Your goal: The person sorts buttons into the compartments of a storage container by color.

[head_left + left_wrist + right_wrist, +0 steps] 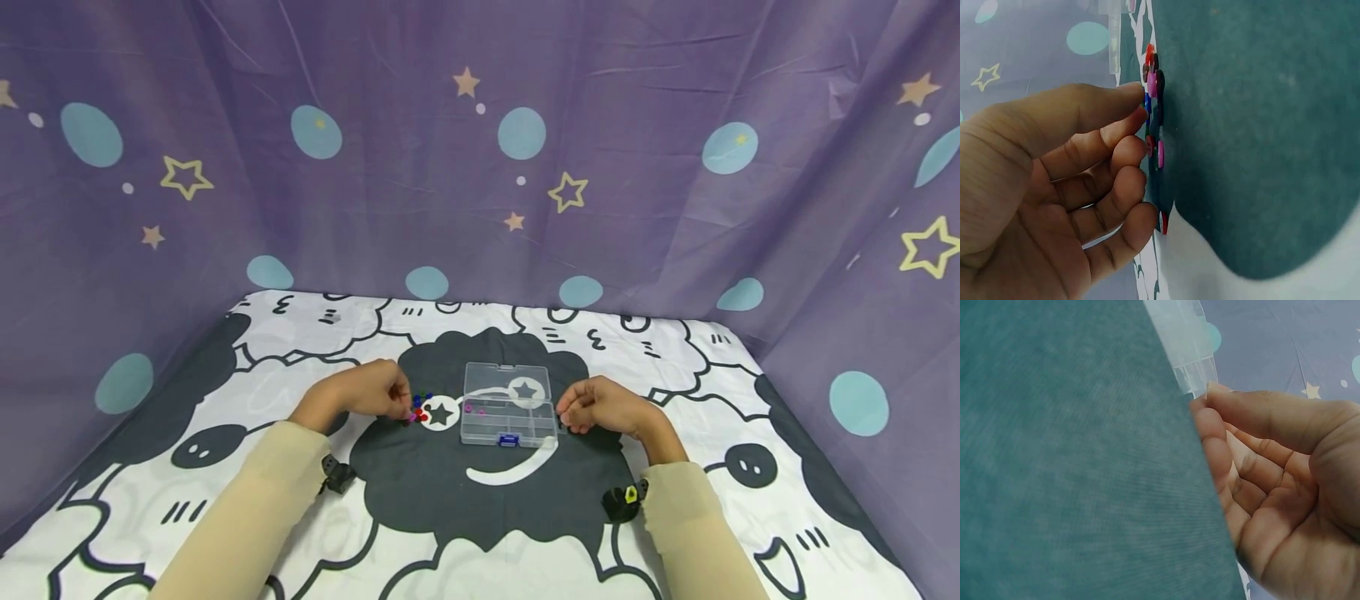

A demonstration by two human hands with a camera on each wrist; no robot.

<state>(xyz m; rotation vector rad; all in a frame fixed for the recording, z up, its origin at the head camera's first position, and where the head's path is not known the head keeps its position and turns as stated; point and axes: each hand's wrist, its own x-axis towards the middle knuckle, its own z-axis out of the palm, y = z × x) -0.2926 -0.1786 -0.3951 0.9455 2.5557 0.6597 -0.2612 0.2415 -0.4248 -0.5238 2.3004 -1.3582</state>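
Observation:
A clear plastic divided box (510, 427) with its lid raised lies on the dark patch of the cloth. Two small magenta pieces (468, 408) are in its left part. Left of the box is a loose cluster of small, flat, button-like pieces (1152, 84) in red, magenta, blue and black. My left hand (378, 392) is over them, thumb and index fingertips right at a blue piece (1147, 103). At the box's right edge is my right hand (600, 406), fingers curled with thumb and index tips close together; I cannot tell whether they pinch the edge.
The cloth (495, 500) is printed with cartoon sheep. A purple curtain (480, 208) with stars and ovals hangs behind and at both sides. One red piece (1164, 222) lies apart from the cluster, nearer the cloth's white area. A blue latch (509, 440) is on the box's front.

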